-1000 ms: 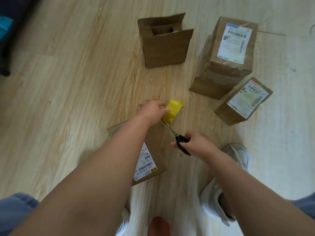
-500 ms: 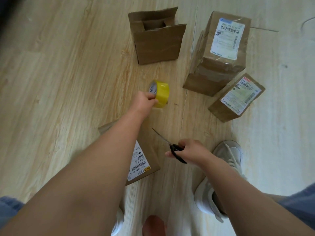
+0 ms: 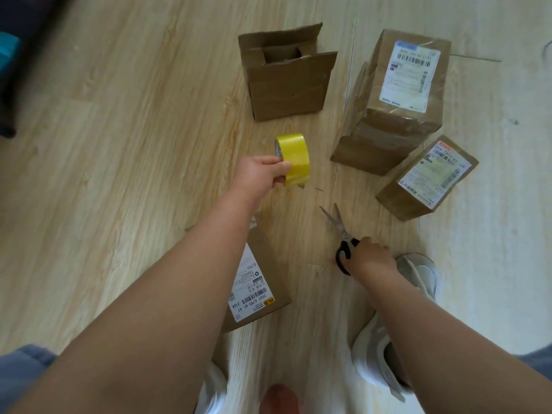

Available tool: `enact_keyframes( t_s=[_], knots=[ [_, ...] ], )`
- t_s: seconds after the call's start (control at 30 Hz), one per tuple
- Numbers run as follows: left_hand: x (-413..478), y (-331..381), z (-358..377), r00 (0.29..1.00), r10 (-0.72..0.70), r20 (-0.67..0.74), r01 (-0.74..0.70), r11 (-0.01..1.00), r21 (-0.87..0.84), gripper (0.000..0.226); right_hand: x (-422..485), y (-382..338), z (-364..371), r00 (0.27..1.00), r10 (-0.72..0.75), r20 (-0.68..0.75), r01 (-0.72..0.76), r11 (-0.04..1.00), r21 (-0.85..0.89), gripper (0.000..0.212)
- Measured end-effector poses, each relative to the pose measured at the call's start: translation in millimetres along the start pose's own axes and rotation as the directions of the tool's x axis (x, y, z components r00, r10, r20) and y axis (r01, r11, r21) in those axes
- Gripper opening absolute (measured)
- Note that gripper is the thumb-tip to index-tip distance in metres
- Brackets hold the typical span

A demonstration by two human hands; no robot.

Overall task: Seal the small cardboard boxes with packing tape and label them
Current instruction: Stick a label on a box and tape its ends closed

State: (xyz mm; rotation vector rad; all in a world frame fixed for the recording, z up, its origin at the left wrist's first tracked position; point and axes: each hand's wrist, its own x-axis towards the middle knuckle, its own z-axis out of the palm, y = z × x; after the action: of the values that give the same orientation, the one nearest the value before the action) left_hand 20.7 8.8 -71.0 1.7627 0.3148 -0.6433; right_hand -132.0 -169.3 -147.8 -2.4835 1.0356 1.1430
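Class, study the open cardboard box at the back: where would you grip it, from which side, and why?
Grip the open box by its left and right walls, reaching down from the near side. It stands upright with flaps raised; those would probably bend, while the flat walls look firmer.

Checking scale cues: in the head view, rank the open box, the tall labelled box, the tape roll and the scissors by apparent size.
1. tall labelled box
2. open box
3. tape roll and scissors: unranked; similar, and the right hand hides part of the scissors.
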Motion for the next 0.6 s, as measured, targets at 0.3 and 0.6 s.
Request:
enact_keyframes(
  t_s=[0.3,0.6],
  knots=[
    [-9,-7,7,0.999,-0.029,-0.047,0.023,0.994,-0.11,0.029,-10,-19,-27,0.981,-0.113,0.158,0.122,0.991,-0.054,0.037],
    [-37,-8,17,0.994,-0.013,-0.11,-0.004,0.989,-0.145,0.027,-65,-53,-81,0.95,-0.228,-0.211,0.277,0.309,0.91,0.034]
  ],
)
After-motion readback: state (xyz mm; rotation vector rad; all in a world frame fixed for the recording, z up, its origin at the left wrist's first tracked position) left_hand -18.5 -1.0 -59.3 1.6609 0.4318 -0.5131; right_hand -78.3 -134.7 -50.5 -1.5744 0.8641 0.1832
